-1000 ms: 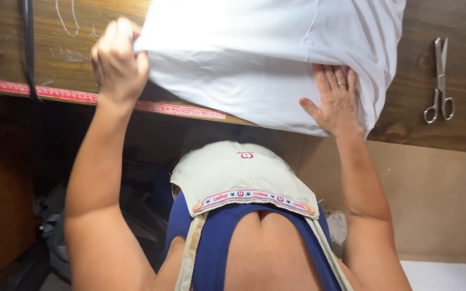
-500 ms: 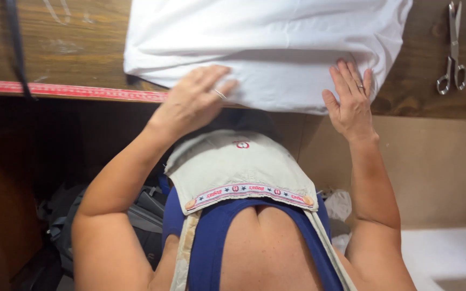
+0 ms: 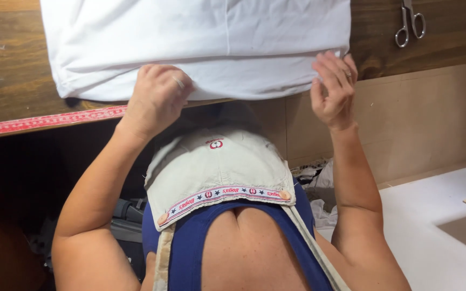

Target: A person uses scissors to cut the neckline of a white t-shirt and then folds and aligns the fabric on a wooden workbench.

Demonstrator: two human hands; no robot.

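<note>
A folded white garment [image 3: 200,43] lies on a brown wooden table [image 3: 6,75], its near edge hanging slightly over the table's front. My left hand [image 3: 157,97] pinches that near edge at the middle-left, fingers curled on the cloth. My right hand [image 3: 333,89] grips the same edge at its right corner, fingers bent around the fabric, a ring on one finger. Both arms reach up from below, over a beige apron bib and blue top.
Metal scissors [image 3: 408,24] lie on the table at the upper right. A red measuring tape [image 3: 44,121] runs along the table's front edge at left. A white surface [image 3: 438,226] sits at lower right, with cloth scraps [image 3: 316,178] and dark bags under the table.
Both hands went from lying flat on the garment to curling around its near edge. My left hand had earlier come in from the far left corner to the middle.
</note>
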